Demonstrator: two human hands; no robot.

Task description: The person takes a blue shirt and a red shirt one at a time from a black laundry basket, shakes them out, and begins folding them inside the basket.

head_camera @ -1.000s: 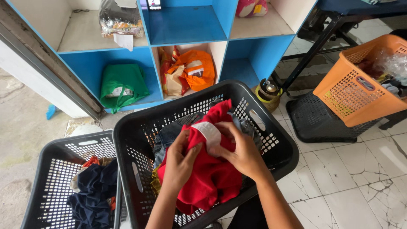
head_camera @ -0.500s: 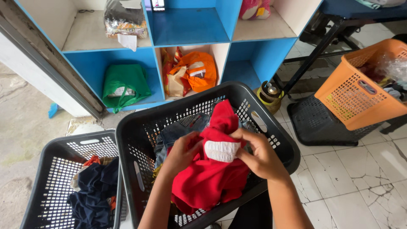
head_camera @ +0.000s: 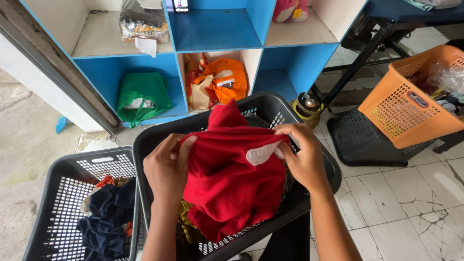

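A red garment (head_camera: 232, 179) with a white patch hangs over a black laundry basket (head_camera: 319, 159) in front of me. My left hand (head_camera: 166, 166) grips its left upper edge. My right hand (head_camera: 302, 154) pinches the right upper edge beside the white patch. The cloth is stretched between both hands and drapes down over the basket's front rim. Other clothes lie under it in the basket, mostly hidden.
A second black basket (head_camera: 63, 193) at lower left holds dark blue clothes. A blue and white cubby shelf (head_camera: 217, 29) stands behind with a green bag (head_camera: 142, 94) and an orange bag (head_camera: 222, 82). An orange basket (head_camera: 411, 106) sits on a black one at right.
Both hands have lifted the red garment higher and spread it wider. The view has come closer to the basket.
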